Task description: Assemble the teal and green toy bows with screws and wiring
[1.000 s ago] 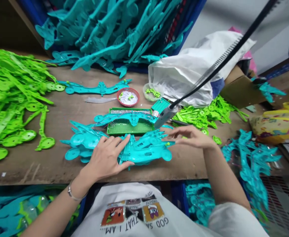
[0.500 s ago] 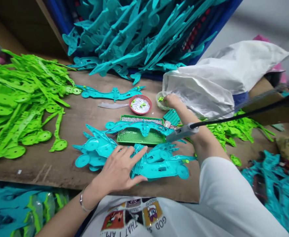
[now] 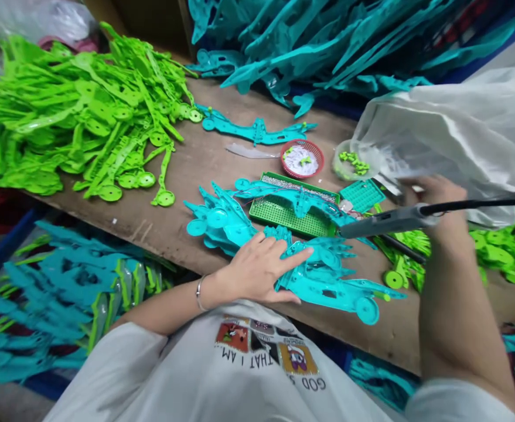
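My left hand [image 3: 263, 266] lies flat, fingers spread, on a turquoise plastic shell part [image 3: 327, 281] at the table's front edge. More turquoise parts [image 3: 217, 220] are heaped under and left of it. My right hand [image 3: 439, 196] is at the right, beside the white sack, smeared by motion and partly behind a grey rod-shaped tool [image 3: 382, 223] on a black cable. A metallic strip [image 3: 391, 189] lies by its fingertips; whether they grip it I cannot tell. A bow-shaped turquoise part [image 3: 301, 202] with thin wires lies across a green tray [image 3: 279, 215] of small metal pieces.
Green parts are piled at the left [image 3: 85, 111] and right [image 3: 503, 246]. A red basket [image 3: 320, 161] with white pieces and a clear bowl [image 3: 338, 170] with small green pieces stand mid-table. A white sack [image 3: 454, 123] lies behind. Turquoise parts [image 3: 292, 44] fill the back.
My right hand has left the bowl of green pieces and moved right. The view has swung left, so things appear farther right. My left hand stays on the turquoise part.
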Available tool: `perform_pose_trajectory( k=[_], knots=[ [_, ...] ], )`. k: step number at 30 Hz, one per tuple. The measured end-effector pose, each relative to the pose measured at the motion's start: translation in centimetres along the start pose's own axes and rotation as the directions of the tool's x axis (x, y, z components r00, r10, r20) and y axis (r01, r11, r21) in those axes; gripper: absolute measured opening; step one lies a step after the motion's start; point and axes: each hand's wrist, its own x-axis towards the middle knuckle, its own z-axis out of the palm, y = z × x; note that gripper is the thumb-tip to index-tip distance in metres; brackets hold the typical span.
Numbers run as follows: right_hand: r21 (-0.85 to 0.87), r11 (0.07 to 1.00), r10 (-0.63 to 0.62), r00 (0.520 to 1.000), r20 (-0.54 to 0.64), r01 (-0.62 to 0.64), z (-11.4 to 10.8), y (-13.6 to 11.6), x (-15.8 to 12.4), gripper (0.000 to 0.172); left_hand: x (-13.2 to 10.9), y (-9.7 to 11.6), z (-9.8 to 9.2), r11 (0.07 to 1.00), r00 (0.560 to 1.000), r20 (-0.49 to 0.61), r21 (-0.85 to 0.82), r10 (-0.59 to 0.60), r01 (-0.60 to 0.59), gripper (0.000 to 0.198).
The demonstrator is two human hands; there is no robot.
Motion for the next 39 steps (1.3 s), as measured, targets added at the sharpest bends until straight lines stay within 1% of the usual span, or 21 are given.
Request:
perform_pose_trajectory(
  k=[1,2,3,4,5,6,7,8,9,10,12,14,16,18,20,24,30,34,35,38,39],
  knots=[
    [0.07,0.991,0.114,0.991,0.066,-0.118,-1.2,0.4,-2.7,0.016,-0.1,0.3,0.0,1.0,1.0,0.0,0.001,-0.005,0.005,0.095],
    [0.13,0.96,0.22,0.957,0.189,-0.246,-2.4,0.5,-5.4,0.011,-0.3,0.6,0.1,1.0,1.0,0.0,0.002,-0.012,0.012,0.096],
    [0.219,0.906,0.287,0.905,0.313,-0.363,-3.6,0.1,-8.0,0.011,-0.4,0.9,0.1,1.0,1.0,0.001,0.006,-0.019,0.019,0.096],
    [0.365,0.831,0.259,0.872,0.415,-0.42,-4.7,-0.8,-10.2,0.014,-0.5,1.2,0.1,1.0,1.0,0.005,0.011,-0.026,0.026,0.094],
    [0.518,0.75,0.162,0.874,0.458,-0.411,-5.7,-2.2,-12.1,0.017,-0.6,1.5,0.1,0.999,1.0,0.009,0.015,-0.029,0.028,0.092],
    [0.632,0.697,0.034,0.896,0.443,-0.339,-6.6,-4.1,-13.4,0.018,-0.7,1.8,0.1,0.999,0.999,0.015,0.019,-0.029,0.028,0.09],
    [0.707,0.66,-0.064,0.919,0.389,-0.254,-7.2,-6.2,-14.2,0.017,-0.7,2.1,0.1,0.999,0.999,0.023,0.023,-0.026,0.025,0.087],
    [0.758,0.63,-0.127,0.94,0.317,-0.17,-7.6,-8.6,-14.4,0.014,-0.7,2.4,0.1,0.999,0.999,0.033,0.026,-0.023,0.022,0.086],
    [0.797,0.601,-0.161,0.966,0.201,-0.066,-7.8,-11.0,-14.2,0.012,-0.7,2.7,0.1,0.999,0.999,0.043,0.025,-0.02,0.019,0.086],
    [0.81,0.586,-0.182,0.979,0.096,0.03,-7.7,-13.4,-13.6,0.011,-0.7,3.0,0.1,1.0,0.998,0.054,0.024,-0.02,0.018,0.086],
    [0.849,0.513,-0.246,0.969,0.007,0.125,-7.0,-17.7,-11.7,0.01,-0.6,3.6,0.2,0.999,0.997,0.071,0.023,-0.025,0.023,0.086],
    [0.873,0.447,-0.316,0.948,-0.049,0.195,-6.0,-21.0,-9.7,0.01,-0.5,4.0,0.2,1.0,0.998,0.067,0.022,-0.021,0.019,0.084],
    [0.868,0.412,-0.4,0.911,-0.101,0.277,-5.2,-23.4,-8.2,0.01,-0.5,4.3,0.2,1.0,0.999,0.05,0.014,-0.002,0.001,0.079],
    [0.849,0.401,-0.464,0.875,-0.135,0.343,-4.7,-25.0,-7.5,0.01,-0.6,4.4,0.1,1.0,0.999,0.031,0.003,0.018,-0.018,0.075],
    [0.831,0.405,-0.495,0.856,-0.15,0.38,-4.4,-26.0,-7.2,0.01,-0.7,4.5,-0.1,1.0,1.0,0.017,-0.005,0.025,-0.025,0.072],
    [0.809,0.408,-0.507,0.842,-0.183,0.422,-4.0,-26.7,-7.2,0.009,-0.8,4.6,-0.4,0.999,0.999,0.009,-0.005,0.034,-0.033,0.068],
    [0.773,0.44,-0.545,0.82,-0.175,0.458,-4.0,-26.7,-7.0,0.01,-0.8,5.0,-0.1,0.999,0.999,0.018,0.002,0.049,-0.049,0.068],
    [0.786,0.403,-0.606,0.78,-0.156,0.469,-4.3,-26.5,-6.9,0.009,-0.9,5.0,0.2,0.998,0.998,0.029,0.027,0.056,-0.057,0.067],
    [0.798,0.394,-0.598,0.786,-0.154,0.456,-4.3,-26.5,-7.0,0.009,-0.9,5.0,0.2,0.998,0.998,0.034,0.031,0.058,-0.059,0.068],
    [0.828,0.404,-0.516,0.844,-0.145,0.39,-4.2,-26.5,-7.2,0.009,-0.9,5.3,0.1,0.997,0.996,0.057,0.039,0.066,-0.069,0.068],
    [0.833,0.405,-0.503,0.853,-0.14,0.376,-4.2,-26.5,-7.3,0.009,-0.9,5.4,0.1,0.996,0.995,0.064,0.043,0.073,-0.076,0.068]
  ],
)
